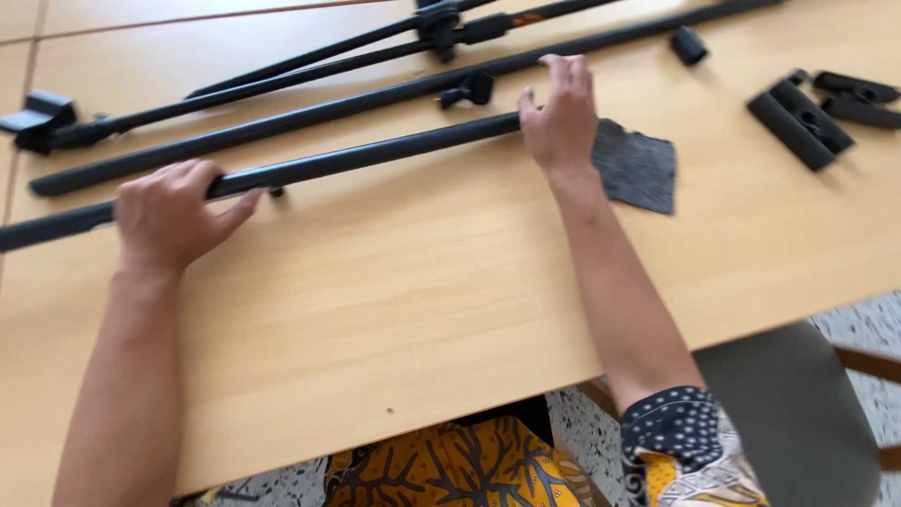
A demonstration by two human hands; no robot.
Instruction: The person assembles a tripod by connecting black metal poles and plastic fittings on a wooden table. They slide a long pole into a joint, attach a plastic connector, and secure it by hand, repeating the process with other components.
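Note:
A long black tube (375, 156) lies slanted across the wooden table (422, 300). My left hand (174, 216) is wrapped over the tube near its left end. My right hand (561, 113) rests on the tube's right end, fingers stretched forward onto a second, longer black tube (310, 117) just behind. A dark grey cloth (640, 169) lies on the table right beside my right wrist.
Further back lie thinner black rods joined by a clamp (439, 26) and a knob piece (474, 89). A black end piece (38, 117) sits far left, a small black cap (688, 45) and black bracket parts (812, 113) at right. A grey chair (798, 413) stands below the table's edge.

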